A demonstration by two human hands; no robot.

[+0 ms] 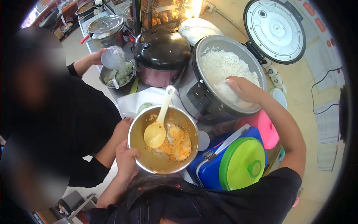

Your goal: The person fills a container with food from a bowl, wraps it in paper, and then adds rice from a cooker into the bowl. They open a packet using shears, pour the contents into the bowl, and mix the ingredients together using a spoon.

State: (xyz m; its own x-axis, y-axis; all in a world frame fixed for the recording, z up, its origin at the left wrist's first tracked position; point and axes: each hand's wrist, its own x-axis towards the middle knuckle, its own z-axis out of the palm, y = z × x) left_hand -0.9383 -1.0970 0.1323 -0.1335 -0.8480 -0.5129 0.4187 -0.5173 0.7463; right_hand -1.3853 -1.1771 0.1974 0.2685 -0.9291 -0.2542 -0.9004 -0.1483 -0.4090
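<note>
My left hand grips the left rim of a metal bowl, fingers closed on it. Orange seasoned rice lies in the bowl's right part, and a cream rice paddle leans inside with its handle over the far rim. My right hand reaches into the large open rice cooker, closed around a whitish, rounded, cup-like thing pressed against the white rice. The exact shape of that thing is partly hidden by my fingers and the rice.
At left, a co-worker's hand holds a translucent cup above a bowl of greenish food. A closed black-lidded cooker stands beside mine. Nearer are a blue cooler jug with green lid, a pink container and a small whitish cup.
</note>
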